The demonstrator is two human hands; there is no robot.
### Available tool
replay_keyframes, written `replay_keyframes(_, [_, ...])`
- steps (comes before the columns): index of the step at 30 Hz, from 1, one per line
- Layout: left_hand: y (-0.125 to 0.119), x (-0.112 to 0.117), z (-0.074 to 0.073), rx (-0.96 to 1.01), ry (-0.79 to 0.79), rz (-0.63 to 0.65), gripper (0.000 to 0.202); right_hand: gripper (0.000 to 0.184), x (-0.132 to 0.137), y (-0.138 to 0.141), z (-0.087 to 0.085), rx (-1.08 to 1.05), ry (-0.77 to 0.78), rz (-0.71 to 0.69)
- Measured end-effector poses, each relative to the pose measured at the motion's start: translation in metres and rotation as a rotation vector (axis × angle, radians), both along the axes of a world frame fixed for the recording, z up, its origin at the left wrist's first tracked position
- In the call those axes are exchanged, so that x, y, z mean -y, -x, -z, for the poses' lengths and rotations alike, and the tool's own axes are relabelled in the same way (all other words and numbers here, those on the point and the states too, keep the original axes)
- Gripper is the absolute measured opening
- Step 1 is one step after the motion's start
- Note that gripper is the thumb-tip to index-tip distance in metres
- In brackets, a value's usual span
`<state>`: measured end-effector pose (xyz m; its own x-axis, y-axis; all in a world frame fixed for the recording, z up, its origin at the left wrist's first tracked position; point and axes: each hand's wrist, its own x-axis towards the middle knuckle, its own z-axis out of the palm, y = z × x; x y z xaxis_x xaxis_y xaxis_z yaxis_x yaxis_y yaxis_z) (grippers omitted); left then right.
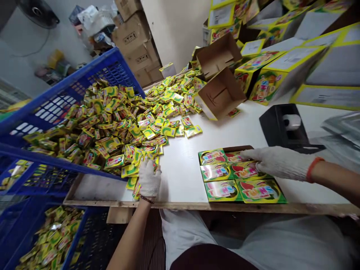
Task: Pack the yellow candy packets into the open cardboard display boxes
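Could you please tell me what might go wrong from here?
Some loose packets beside the gloved left hand lie close to the table's front edge, so a careless sweep might send a few over it. The six arranged packets also sit near that edge; a push from the gloved right hand could disturb their rows. The black tape dispenser stands just beyond the right hand and might get bumped.

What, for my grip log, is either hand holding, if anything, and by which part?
Cannot tell: left hand overlaps loose yellow packets; right hand overlaps boxed packs.
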<state>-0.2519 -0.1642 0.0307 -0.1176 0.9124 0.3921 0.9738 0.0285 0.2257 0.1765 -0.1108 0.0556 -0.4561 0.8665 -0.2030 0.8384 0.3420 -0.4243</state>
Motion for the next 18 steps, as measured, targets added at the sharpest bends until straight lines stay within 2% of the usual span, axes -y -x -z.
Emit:
replay_keyframes(3, [0.031, -0.004, -0.01, -0.119, 0.058, -0.242, 0.027, 0.034, 0.002, 0.013, 0.0, 0.172, 0.125, 0.054])
replay_keyframes(6, [0.04, -0.01, -0.011, -0.222, 0.15, -0.304, 0.031, 0.025, 0.011, 0.029, -0.007, 0.291, 0.003, -0.001])
replay_keyframes(9, [0.038, -0.013, -0.005, -0.319, 0.158, -0.227, 0.027, 0.018, 0.016, 0.044, -0.01, 0.464, -0.128, -0.14])
replay_keyframes(12, [0.038, -0.014, 0.004, -0.345, 0.123, -0.108, 0.027, 0.022, 0.016, 0.048, -0.015, 0.531, -0.094, -0.168])
replay_keyframes(14, [0.041, -0.015, 0.009, -0.301, 0.073, -0.042, 0.024, 0.023, 0.014, 0.045, -0.02, 0.479, -0.038, -0.143])
replay_keyframes(16, [0.044, -0.016, 0.01, -0.22, -0.016, 0.015, 0.018, 0.025, 0.013, 0.038, -0.027, 0.377, 0.021, -0.058])
replay_keyframes(18, [0.038, -0.018, 0.005, -0.123, -0.145, 0.086, 0.015, 0.027, 0.015, 0.032, -0.034, 0.233, 0.009, 0.056])
